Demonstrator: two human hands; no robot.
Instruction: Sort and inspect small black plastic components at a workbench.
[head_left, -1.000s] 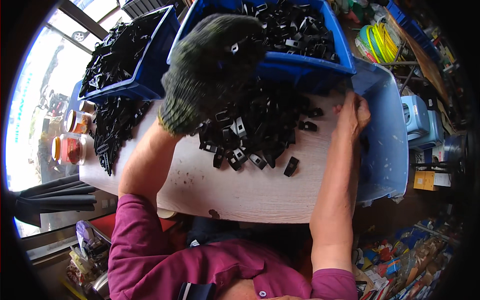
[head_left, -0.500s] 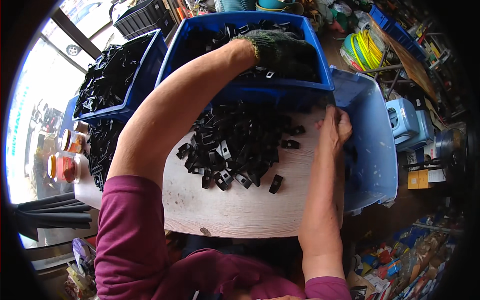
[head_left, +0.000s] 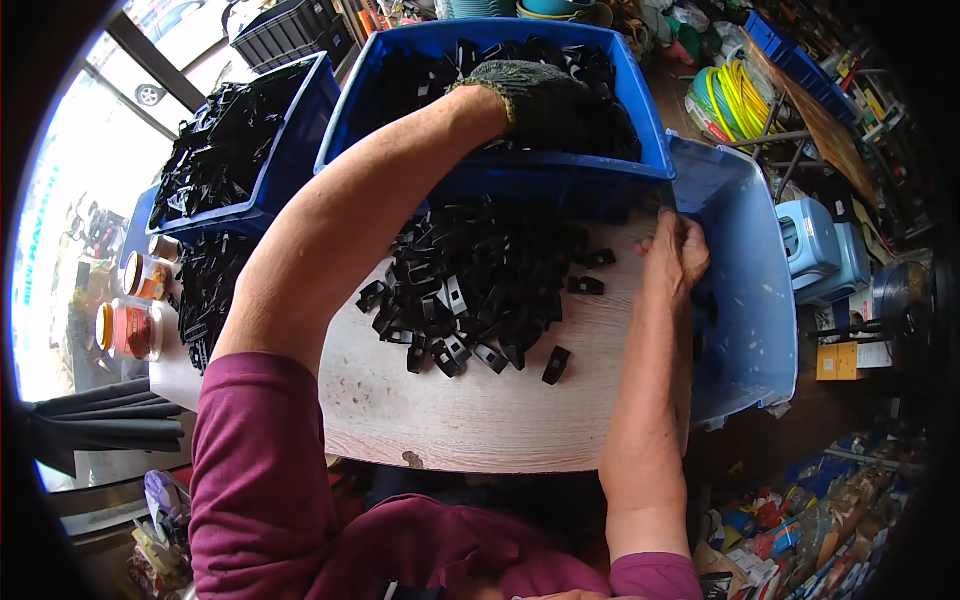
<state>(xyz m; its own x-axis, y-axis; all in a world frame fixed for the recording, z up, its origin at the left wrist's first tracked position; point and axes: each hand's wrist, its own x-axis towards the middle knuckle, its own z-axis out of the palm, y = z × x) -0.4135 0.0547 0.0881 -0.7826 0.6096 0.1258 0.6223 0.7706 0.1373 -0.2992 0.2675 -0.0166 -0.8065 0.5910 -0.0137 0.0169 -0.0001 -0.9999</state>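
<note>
While small black plastic pieces (head_left: 590,65) lie heaped in the big blue bin (head_left: 490,27), we have our gloved left hand (head_left: 545,105) down among them, its fingers hidden from view, so we cannot tell whether they are spread or pinching any. We judge the step in hand to be gathering or shifting pieces inside that bin; a move from here calls for a grip we feel rather than see, and enough lift to clear the front wall. Just in front of it, a loose pile of slotted black pieces (head_left: 470,290) covers part of the pale wood-grain table (head_left: 450,420), with a single black piece (head_left: 556,364) apart at its near side. Our bare right hand (head_left: 678,250) is at the table's right edge, near the bin's corner, its fingers curled inward; whether they pinch something, we cannot tell. Beside it sits a light-blue tub (head_left: 750,330). Over on the left, a second blue bin (head_left: 310,120) is heaped with thin black strips (head_left: 215,150), near some lidded jars (head_left: 135,332). Farther off, at the right, lies a coil of yellow hose (head_left: 745,105).
</note>
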